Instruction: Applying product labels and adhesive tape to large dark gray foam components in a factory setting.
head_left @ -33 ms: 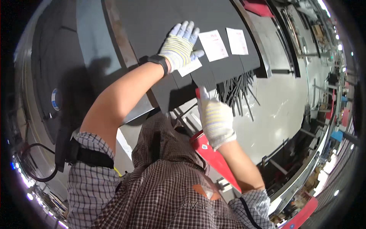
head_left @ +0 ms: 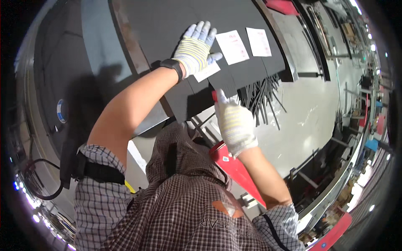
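My left hand (head_left: 193,52), in a striped work glove, lies flat on the black sheets (head_left: 167,25) with its fingers stretched forward. Its heel and thumb rest beside a small white paper (head_left: 207,73), partly covered. In a matching glove, my right hand (head_left: 236,127) is closed at the near edge of the sheets. A small red tool (head_left: 215,96) sticks out above its thumb side; the rest of it is hidden by the fist, so its kind is unclear. Two larger white papers, one near (head_left: 232,47) and one farther right (head_left: 258,42), lie on the sheets.
Thin black strips (head_left: 263,102) hang in a bundle off the sheets' near right edge. Beneath my right forearm is a long red panel (head_left: 238,173). Metal rails (head_left: 130,46) border the sheets on the left, and racks with parts stand far right.
My right hand with the red tool has shifted slightly forward and left. The left hand stays flat on the sheets, and the whole view has moved a little.
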Motion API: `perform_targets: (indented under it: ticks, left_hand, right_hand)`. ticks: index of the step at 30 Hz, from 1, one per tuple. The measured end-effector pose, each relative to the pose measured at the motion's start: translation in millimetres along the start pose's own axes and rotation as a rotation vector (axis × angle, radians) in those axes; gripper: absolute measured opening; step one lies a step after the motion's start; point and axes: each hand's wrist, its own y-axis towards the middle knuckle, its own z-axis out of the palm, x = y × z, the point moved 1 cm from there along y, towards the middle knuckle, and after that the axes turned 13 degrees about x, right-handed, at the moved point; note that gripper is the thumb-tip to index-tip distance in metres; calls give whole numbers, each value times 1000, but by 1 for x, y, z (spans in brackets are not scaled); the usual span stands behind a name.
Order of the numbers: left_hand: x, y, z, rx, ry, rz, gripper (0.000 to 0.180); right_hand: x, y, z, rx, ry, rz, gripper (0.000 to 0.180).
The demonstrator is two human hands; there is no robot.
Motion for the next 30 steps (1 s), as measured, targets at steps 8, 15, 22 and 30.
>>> perform_targets:
  ticks: [8, 15, 22, 30]
  left_hand:
    - [0, 5, -1, 52, 86, -1, 86]
    - [0, 7, -2, 9, 81, 39, 88]
    - [-1, 6, -5, 72, 89, 6, 90]
    - [-2, 10, 4, 62, 127, 20, 91]
  right_hand:
    - [-7, -26, 50, 180, 249, 109, 36]
    - [-14, -47, 26, 421, 497, 291, 28]
    - [-16, -46, 54, 331, 473, 227, 21]
    - [-6, -12, 75, 195, 711, 191, 25]
